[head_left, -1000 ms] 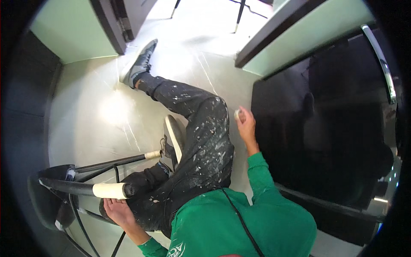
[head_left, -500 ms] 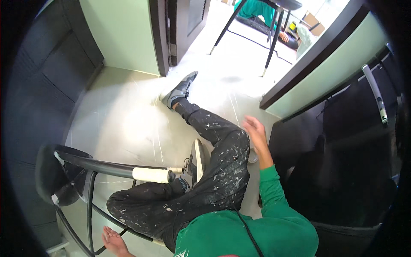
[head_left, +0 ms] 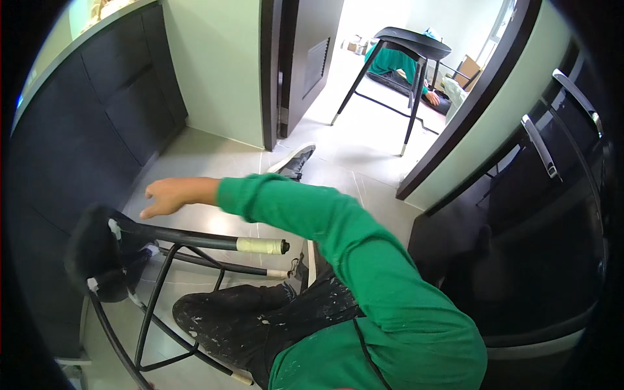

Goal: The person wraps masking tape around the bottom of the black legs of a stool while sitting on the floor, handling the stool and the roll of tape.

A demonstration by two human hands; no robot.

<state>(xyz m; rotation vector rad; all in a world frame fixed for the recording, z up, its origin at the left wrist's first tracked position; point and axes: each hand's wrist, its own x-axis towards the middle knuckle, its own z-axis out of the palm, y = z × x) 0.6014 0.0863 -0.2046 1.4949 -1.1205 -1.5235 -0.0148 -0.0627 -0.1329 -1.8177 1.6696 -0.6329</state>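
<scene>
A black bar stool lies tipped on its side at the left, its legs pointing toward my lap. Pale tape wraps the leg ends, and whitish patches show where the legs meet the dark seat. My right hand reaches across to the left, just above the upper leg near the seat, thumb and fingers apart and holding nothing. Only a sliver of my left hand shows at the bottom edge, by the stool's lowest leg; its fingers are hidden.
Dark cabinets line the left wall. Beyond the doorway stands another black stool, with a person in green on the floor behind it. A glossy black fridge with silver handles stands at the right. My paint-spattered legs rest on the tiles.
My right hand has swung from beside my knee across to the left, over the stool. My left hand has dropped almost out of sight. The view has tilted up, and the stool has turned slightly.
</scene>
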